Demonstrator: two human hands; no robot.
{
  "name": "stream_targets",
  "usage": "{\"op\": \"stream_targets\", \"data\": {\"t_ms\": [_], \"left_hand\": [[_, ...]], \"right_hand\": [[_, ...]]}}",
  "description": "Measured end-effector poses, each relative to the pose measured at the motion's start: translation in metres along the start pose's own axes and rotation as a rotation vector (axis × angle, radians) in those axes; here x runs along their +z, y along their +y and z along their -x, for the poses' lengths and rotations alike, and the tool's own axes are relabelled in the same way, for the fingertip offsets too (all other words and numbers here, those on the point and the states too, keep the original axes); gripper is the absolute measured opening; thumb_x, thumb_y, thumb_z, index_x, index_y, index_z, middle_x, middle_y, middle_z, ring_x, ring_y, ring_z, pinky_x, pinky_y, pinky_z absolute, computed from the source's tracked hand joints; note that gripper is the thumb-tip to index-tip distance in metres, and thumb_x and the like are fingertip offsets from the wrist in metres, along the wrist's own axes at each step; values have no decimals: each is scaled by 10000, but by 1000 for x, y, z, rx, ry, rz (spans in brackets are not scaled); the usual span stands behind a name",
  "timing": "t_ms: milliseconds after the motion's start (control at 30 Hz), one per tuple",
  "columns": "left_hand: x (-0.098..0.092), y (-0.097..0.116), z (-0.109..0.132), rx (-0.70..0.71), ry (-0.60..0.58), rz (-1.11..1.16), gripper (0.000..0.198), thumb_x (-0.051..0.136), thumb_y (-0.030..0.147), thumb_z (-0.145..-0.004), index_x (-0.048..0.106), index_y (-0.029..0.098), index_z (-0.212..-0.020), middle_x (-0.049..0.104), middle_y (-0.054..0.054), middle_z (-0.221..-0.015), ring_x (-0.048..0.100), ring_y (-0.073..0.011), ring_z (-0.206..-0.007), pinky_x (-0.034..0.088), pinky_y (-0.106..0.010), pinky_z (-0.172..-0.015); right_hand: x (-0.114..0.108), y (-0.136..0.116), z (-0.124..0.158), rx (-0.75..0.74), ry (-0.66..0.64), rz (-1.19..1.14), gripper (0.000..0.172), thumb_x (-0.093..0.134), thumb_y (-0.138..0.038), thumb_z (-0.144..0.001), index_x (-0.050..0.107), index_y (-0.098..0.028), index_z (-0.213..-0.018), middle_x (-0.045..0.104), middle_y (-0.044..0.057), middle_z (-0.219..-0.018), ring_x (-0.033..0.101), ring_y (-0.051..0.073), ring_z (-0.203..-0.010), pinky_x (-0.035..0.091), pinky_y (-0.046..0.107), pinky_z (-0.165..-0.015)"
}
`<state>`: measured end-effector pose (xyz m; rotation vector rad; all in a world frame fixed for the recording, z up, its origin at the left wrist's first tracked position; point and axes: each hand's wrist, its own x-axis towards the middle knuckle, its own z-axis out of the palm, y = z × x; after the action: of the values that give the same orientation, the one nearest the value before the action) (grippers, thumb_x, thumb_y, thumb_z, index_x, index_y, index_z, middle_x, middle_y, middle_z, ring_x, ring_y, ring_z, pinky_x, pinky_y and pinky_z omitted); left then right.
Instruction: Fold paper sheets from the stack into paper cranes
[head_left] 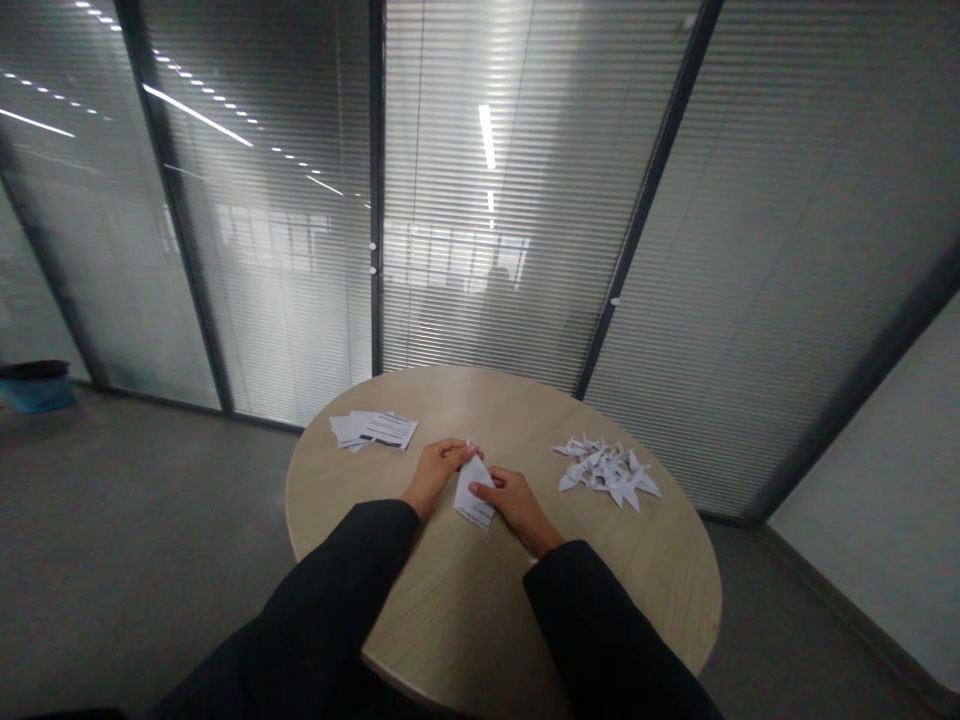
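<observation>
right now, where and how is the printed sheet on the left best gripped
Probably by its right end, pinched between thumb and finger, coming from the right: the printed sheet lies flat, and that end juts past the papers beneath. The left hand is nearest, but it holds the folded paper.

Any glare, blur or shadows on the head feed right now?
Head view: light streaks glare across the glass partition, the folded paper shows print too soft to read, and a faint shadow darkens the near part of the round table.
</observation>
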<state>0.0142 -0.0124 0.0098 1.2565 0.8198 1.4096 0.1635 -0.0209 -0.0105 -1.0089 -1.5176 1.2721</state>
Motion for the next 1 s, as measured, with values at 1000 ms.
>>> {"op": "stream_targets", "data": {"t_ms": [1000], "left_hand": [[-2,2,1,-13,152,34,287,723,410,-621,730,131,-689,709,-83,-758,626,-179,-690,489,-271,-677]], "right_hand": [[-7,8,-4,-70,6,190,285,702,-408,-615,568,-158,-640,570,-19,-583,497,123,-516,338,223,-481]]}}
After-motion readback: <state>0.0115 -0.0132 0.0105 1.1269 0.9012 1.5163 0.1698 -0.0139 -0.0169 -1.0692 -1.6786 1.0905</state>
